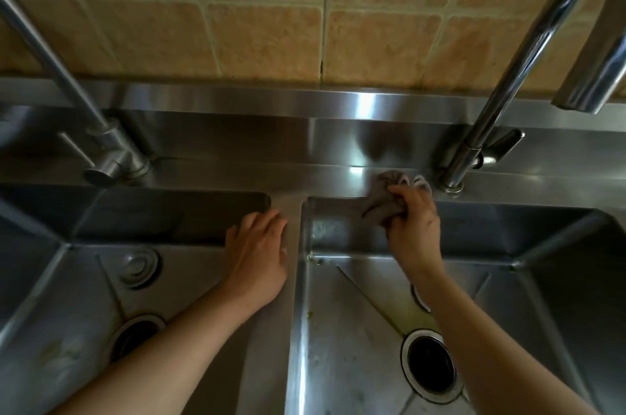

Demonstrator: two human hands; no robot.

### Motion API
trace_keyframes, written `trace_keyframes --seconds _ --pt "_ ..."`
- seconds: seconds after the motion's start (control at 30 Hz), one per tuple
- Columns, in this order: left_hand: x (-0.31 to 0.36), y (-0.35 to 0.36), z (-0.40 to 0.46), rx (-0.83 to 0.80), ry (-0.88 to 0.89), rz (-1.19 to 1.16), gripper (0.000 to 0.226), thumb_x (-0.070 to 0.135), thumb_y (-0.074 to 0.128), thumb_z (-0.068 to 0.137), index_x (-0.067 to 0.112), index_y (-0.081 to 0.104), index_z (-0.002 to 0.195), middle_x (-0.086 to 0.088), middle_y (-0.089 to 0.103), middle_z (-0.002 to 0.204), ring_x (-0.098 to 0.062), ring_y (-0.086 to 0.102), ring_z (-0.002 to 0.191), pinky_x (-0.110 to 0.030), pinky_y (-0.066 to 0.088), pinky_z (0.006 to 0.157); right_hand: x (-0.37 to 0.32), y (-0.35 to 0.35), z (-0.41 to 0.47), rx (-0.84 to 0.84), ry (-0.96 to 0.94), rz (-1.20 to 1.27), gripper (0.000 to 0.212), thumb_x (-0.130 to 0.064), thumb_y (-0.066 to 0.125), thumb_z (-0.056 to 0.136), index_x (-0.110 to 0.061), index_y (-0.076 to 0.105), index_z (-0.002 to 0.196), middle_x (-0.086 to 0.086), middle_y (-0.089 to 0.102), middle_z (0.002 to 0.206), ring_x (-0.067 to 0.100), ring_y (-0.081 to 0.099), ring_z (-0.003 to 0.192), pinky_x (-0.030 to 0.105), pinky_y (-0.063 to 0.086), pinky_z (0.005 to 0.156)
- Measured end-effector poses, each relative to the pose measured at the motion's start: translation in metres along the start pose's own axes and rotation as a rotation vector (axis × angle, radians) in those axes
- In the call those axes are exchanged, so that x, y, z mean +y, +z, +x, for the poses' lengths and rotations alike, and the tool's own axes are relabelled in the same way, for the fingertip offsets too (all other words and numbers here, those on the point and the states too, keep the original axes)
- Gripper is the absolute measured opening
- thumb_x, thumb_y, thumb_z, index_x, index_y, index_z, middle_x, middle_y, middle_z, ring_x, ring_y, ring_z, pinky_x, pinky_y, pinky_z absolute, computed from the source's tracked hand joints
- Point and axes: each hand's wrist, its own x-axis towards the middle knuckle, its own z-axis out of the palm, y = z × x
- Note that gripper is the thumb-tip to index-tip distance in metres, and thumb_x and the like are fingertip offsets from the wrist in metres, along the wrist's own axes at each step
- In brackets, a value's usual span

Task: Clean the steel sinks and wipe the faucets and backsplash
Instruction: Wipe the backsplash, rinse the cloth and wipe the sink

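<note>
Two bare forearms reach forward from the bottom edge over a double stainless steel sink (294, 330), the left hand (259, 250) lying flat, fingers straight and together, on the steel divider between the basins. The right hand (415, 228) is curled round a crumpled grey cloth (382, 201), pressing it on the rear steel ledge above the right basin (drain opening dark, floor stained). The cloth lies just left of the base of the tall curved chrome faucet (491, 109), below the tan tiled backsplash (264, 14).
</note>
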Motion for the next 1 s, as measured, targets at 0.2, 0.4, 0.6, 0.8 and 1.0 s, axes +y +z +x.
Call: trace_keyframes --seconds 0.2,0.4,0.6,0.8,1.0 --pt "0.006 0.007 -0.009 0.092 -0.029 0.036 0.045 0.018 0.046 0.094 0.017 0.044 0.139 0.001 0.034 0.150 -0.022 0.031 0.135 -0.039 0.027 0.108 -0.046 0.024 -0.043 -0.259 0.346 0.591 0.051 0.021 0.040 0.079 -0.015 0.054 0.112 -0.002 0.056 0.103 0.011 0.056 0.090 0.006 0.046 0.071" --pt "0.008 0.025 -0.019 0.188 -0.001 0.028 0.051 0.027 0.029 0.086 0.005 0.063 0.117 -0.011 0.059 0.128 -0.029 0.055 0.112 -0.041 0.046 0.095 -0.057 0.078 -0.063 -0.574 0.520 0.863 0.044 -0.026 0.046 0.095 -0.034 0.041 0.138 -0.001 0.039 0.143 0.015 0.043 0.127 0.034 0.037 0.110" --pt "0.005 0.037 -0.019 0.273 0.008 -0.012 0.048 0.019 0.033 0.089 0.005 0.057 0.128 -0.007 0.053 0.137 -0.020 0.044 0.118 -0.031 0.037 0.103 -0.019 0.136 -0.083 -0.468 0.543 0.718 0.060 -0.056 0.026 0.088 -0.036 0.032 0.145 -0.006 0.030 0.153 0.014 0.026 0.142 0.041 0.020 0.119" --pt "0.003 0.037 -0.017 0.286 0.020 -0.027 0.047 0.018 0.035 0.089 0.003 0.058 0.127 -0.007 0.053 0.137 -0.020 0.046 0.116 -0.024 0.032 0.103 0.041 0.173 -0.100 -0.657 0.765 0.594 0.046 -0.022 0.027 0.104 -0.008 0.024 0.148 0.014 0.031 0.152 0.029 0.031 0.139 0.044 0.026 0.115" --pt "-0.001 0.040 -0.016 0.297 0.014 0.007 0.048 0.020 0.034 0.088 0.006 0.058 0.128 -0.005 0.052 0.137 -0.021 0.047 0.116 -0.029 0.037 0.103 0.011 0.150 -0.101 -0.629 0.708 0.834 0.057 -0.021 0.035 0.092 -0.040 0.028 0.145 -0.006 0.026 0.155 0.012 0.025 0.142 0.041 0.018 0.120"
